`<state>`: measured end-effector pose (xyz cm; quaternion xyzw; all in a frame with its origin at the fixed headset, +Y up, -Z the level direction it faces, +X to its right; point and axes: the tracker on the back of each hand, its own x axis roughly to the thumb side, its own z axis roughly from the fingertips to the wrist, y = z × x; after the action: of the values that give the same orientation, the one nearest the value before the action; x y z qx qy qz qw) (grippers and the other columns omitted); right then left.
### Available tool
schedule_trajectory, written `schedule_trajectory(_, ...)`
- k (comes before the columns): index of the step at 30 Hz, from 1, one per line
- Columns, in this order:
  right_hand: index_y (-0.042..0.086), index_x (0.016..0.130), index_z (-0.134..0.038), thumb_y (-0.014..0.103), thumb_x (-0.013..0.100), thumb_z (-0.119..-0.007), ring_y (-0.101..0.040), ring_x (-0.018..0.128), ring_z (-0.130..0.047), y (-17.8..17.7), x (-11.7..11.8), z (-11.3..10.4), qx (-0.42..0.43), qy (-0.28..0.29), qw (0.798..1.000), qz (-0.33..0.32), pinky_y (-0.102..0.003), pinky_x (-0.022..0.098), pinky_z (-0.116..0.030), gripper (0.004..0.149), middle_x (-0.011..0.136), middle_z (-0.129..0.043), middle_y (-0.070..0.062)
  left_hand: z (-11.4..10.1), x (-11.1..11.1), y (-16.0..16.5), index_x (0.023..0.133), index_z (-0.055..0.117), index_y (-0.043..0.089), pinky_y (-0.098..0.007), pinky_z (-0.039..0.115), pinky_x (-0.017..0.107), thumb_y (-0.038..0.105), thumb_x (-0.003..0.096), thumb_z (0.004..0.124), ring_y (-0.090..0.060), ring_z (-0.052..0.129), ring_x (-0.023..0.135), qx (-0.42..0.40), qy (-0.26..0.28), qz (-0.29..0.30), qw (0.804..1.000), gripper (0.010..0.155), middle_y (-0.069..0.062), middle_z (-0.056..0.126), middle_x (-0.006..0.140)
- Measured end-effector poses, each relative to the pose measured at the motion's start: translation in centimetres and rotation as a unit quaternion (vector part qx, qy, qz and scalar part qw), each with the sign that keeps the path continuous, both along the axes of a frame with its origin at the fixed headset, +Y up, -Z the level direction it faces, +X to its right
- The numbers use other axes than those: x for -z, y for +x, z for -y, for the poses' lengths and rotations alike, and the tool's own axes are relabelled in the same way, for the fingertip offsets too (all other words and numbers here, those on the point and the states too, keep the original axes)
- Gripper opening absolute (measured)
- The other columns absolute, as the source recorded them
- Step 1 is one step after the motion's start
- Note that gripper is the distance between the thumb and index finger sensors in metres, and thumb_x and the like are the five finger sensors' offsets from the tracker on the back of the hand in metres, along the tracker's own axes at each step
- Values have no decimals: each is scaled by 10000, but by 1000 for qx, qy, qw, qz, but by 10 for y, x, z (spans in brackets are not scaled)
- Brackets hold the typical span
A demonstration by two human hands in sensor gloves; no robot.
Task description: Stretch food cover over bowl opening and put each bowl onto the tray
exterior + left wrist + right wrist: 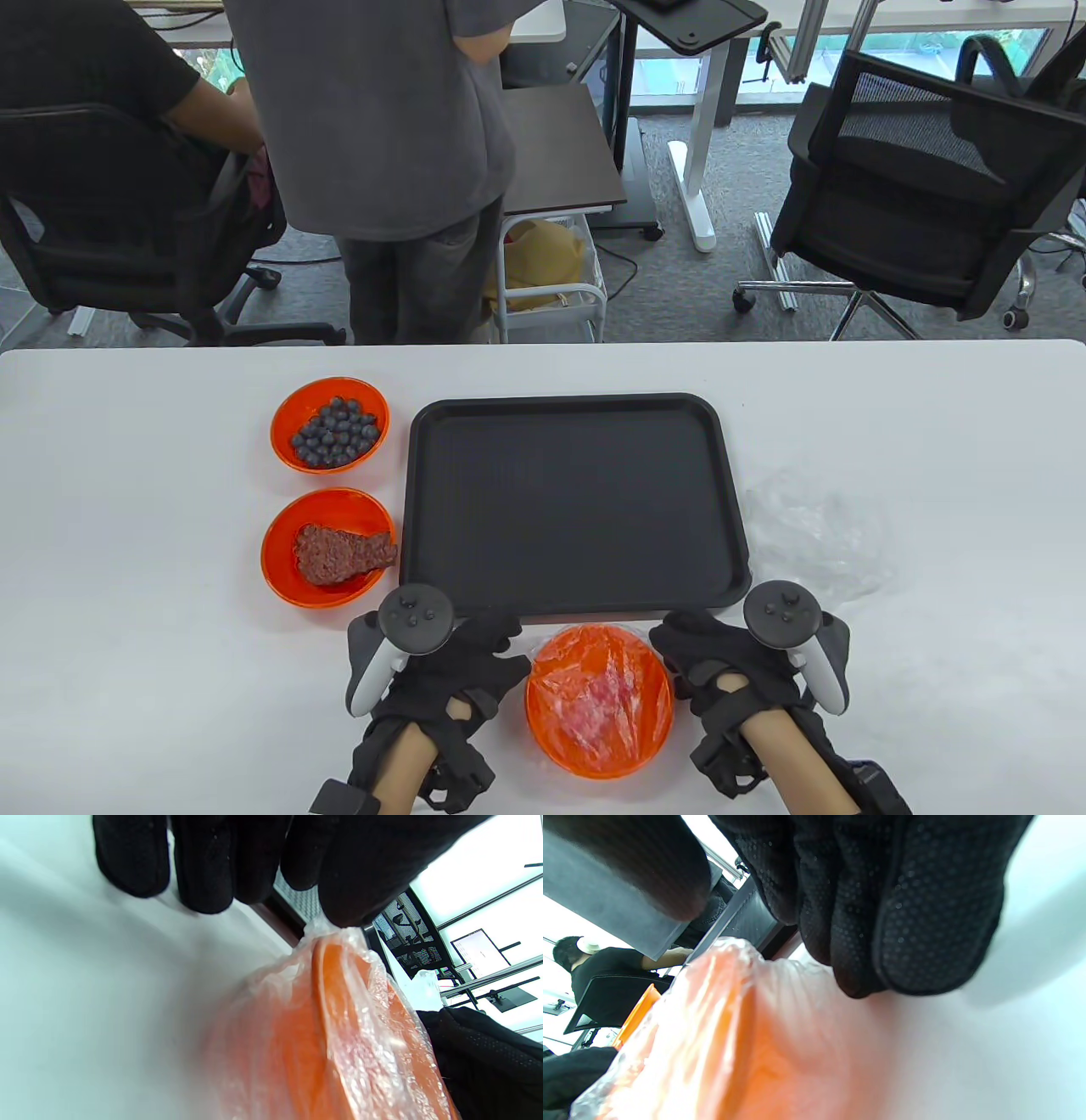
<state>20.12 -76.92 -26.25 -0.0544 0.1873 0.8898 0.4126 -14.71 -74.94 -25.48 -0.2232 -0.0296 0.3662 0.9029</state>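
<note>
two uncovered bowls (pixel 329 484) sit left of tray (pixel 577 594).

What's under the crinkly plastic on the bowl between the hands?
Under the clear food cover sits the orange bowl, with something pinkish-red inside. The wrinkled plastic blurs it, so what food it is cannot be told.

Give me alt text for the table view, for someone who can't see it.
Two gloved hands, left and right, flank a film-covered orange bowl in front of an empty black tray. Two uncovered bowls, berries and meat, sit left of it; spare covers lie right.
</note>
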Motion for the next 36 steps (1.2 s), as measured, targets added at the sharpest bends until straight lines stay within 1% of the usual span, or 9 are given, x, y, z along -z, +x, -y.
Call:
schedule_trajectory(2, 78, 1032, -759, 539, 515, -828, -416, 560, -1071, -1, -1, -3, -6, 8, 1000, -2, -446, 274, -976, 695, 886, -917, -198, -8, -4, 2, 1122, 616, 330, -615, 698, 725, 555, 466, 913, -426, 743, 1061, 35, 36, 0, 999, 755, -77, 648, 1201)
schedule_trajectory(5, 74, 1035, -757, 545, 514, -830, -427, 564, -1069, -5, -4, -8, -30, 26, 999, -10, -452, 274, -976, 706, 886, -918, -207, -23, -10, 7, 1148, 538, 396, -664, 549, 780, 659, 458, 845, -444, 564, 1146, 91, 102, 2, 991, 800, -70, 511, 1262)
schedule_trajectory(10, 64, 1042, -746, 549, 510, -840, -444, 582, -1060, -11, -8, -12, -36, 32, 999, -25, -470, 287, -972, 726, 895, -909, -216, -39, -15, 4, 1166, 418, 464, -721, 294, 793, 803, 419, 670, -424, 284, 1207, 158, 190, -24, 969, 858, -28, 281, 1304)
schedule_trajectory(14, -8, 1035, -732, 539, 498, -865, -461, 591, -1055, -17, -10, -14, -41, 35, 998, -36, -481, 295, -970, 778, 893, -902, -250, -43, -15, -4, 1163, 321, 500, -708, 118, 771, 852, 395, 601, -365, 69, 1198, 216, 218, -42, 951, 890, 27, 123, 1295)
schedule_trajectory(17, -41, 1026, -729, 519, 484, -893, -474, 590, -1056, -22, -12, -15, -49, 41, 997, -44, -472, 295, -976, 796, 888, -899, -274, -39, -11, -10, 1146, 245, 529, -677, 16, 744, 877, 387, 565, -309, -54, 1165, 261, 214, -48, 940, 894, 72, 17, 1260)
schedule_trajectory(20, -61, 1007, -747, 474, 471, -922, -464, 562, -1080, -30, -16, -15, -64, 52, 995, -54, -428, 273, -1002, 777, 862, -918, -287, -31, -6, -15, 1131, 186, 545, -658, -37, 722, 885, 389, 544, -269, -120, 1141, 287, 186, -54, 938, 891, 102, -41, 1235)
schedule_trajectory(24, -74, 978, -784, 394, 463, -943, -417, 490, -1130, -38, -18, -17, -88, 68, 992, -59, -362, 237, -1029, 714, 811, -962, -280, -25, -2, -19, 1121, 163, 549, -651, -56, 715, 880, 392, 543, -257, -146, 1129, 280, 157, -61, 945, 887, 109, -65, 1223)
schedule_trajectory(30, -48, 927, -856, 263, 448, -947, -344, 408, -1176, -41, -18, -16, -100, 79, 990, -54, -288, 188, -1053, 579, 740, -1021, -228, -17, 2, -21, 1125, 167, 544, -641, -80, 701, 867, 400, 528, -241, -165, 1119, 297, 142, -66, 942, 872, 113, -68, 1222)
schedule_trajectory(36, -51, 889, -897, 221, 419, -972, -329, 353, -1195, -45, -16, -19, -113, 96, 987, -60, -257, 153, -1066, 549, 686, -1047, -222, -14, 5, -19, 1121, 152, 548, -632, -98, 693, 870, 401, 523, -226, -190, 1106, 302, 132, -60, 942, 871, 122, -88, 1212)
